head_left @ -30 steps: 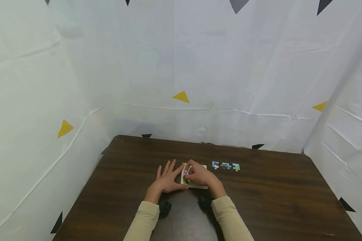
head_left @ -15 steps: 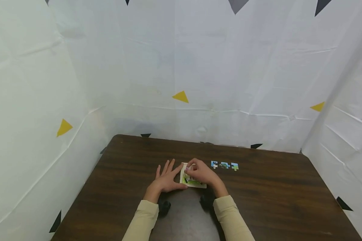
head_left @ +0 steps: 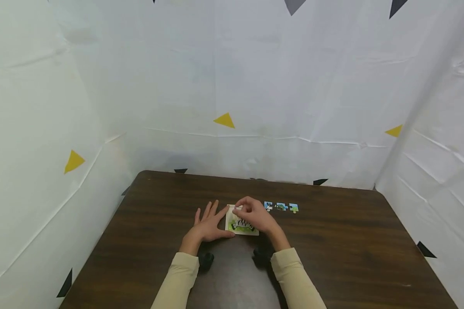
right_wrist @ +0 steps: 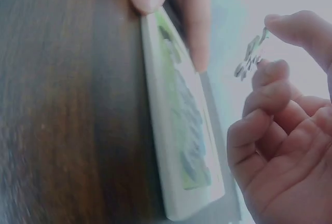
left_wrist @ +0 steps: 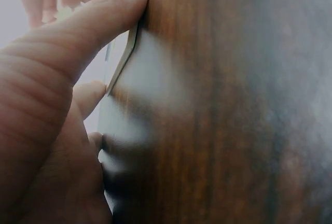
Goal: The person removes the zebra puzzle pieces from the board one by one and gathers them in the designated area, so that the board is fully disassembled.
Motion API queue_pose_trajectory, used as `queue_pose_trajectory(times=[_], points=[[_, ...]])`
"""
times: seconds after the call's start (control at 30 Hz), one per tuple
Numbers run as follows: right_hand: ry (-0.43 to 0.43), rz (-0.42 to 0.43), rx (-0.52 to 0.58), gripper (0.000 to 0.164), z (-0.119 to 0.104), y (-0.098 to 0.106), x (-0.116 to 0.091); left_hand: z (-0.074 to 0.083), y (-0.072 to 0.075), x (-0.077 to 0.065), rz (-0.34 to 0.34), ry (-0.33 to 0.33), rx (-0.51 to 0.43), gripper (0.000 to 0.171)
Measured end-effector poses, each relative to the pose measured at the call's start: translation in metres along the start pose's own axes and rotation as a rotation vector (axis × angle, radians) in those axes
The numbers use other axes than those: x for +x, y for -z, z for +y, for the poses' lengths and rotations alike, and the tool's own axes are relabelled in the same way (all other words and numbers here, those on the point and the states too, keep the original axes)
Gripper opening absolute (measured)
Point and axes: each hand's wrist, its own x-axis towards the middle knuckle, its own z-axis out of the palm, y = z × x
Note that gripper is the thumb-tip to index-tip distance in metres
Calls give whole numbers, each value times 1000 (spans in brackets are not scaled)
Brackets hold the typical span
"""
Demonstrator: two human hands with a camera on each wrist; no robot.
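Note:
My left hand lies at the left side of a small white-framed jigsaw board, its fingers spread, with index fingertip and thumb at the board's edge. In the left wrist view the thumb reaches along that edge. Black-and-white stripes on green, like a zebra, show on the board's picture. Over the board, my right hand pinches a jigsaw piece between thumb and index finger, held up off the board in the right wrist view. The hand hides part of the board's upper right in the head view.
Three loose jigsaw pieces, one blue and white, one blue and dark green and one blue and green, lie in a row right of the board. The dark wooden table backs onto a white sheet.
My right hand has drawn back and lifted the pinched piece from the board's left part, baring more of the striped picture. The left hand stays at the edge. The head view shifts slightly.

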Motion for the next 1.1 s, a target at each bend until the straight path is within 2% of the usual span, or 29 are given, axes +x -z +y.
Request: queue_pose_trajectory(times=[0.17,0.43,0.63,0.8,1.1], points=[[5,37,-27,33,-2,9,-8,0,-2,3,1,9,6,104],[1,41,-50,31,-3,26,-21,-10,-4,12,-6,28,35,107],[-18,39,-47,30,-2,39,-27,-8,-2,12,11,30,25,107],[-36,29,-86,30,0,52,-34,-8,-2,9,12,41,32,106],[-173,8,-251,28,16,68,-42,-8,-4,8,17,45,23,107]])
